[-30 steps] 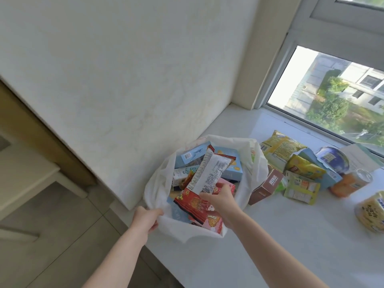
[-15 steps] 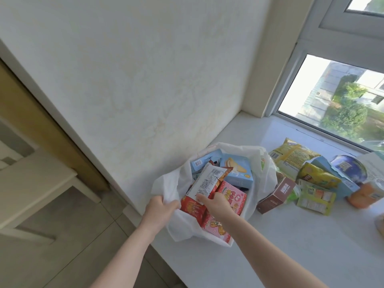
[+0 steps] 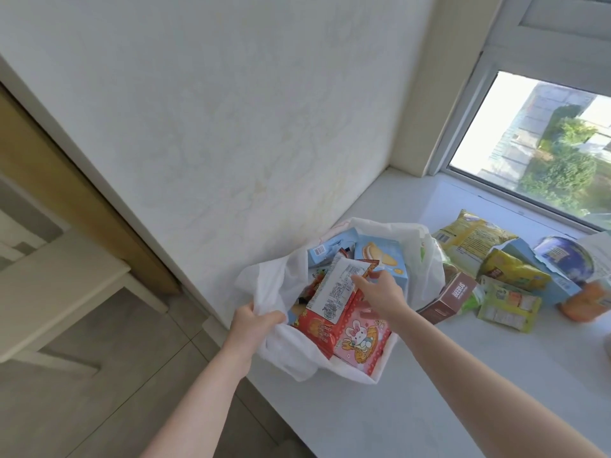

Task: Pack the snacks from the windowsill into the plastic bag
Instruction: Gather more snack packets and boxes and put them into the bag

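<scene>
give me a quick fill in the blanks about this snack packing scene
1. The left hand grips the rim of the ___ plastic bag.
2. The pink packet in the bag shows a cartoon ___.
3. The box nearest the bag on the windowsill is ___.
Missing words: white; rabbit; brown.

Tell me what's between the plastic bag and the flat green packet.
A brown box and, behind it, a bit of green wrapper; head view.

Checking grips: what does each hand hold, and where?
Left hand grips the plastic bag by its left rim. Right hand touches the white-labelled packet at its top edge; grip unclear.
</scene>
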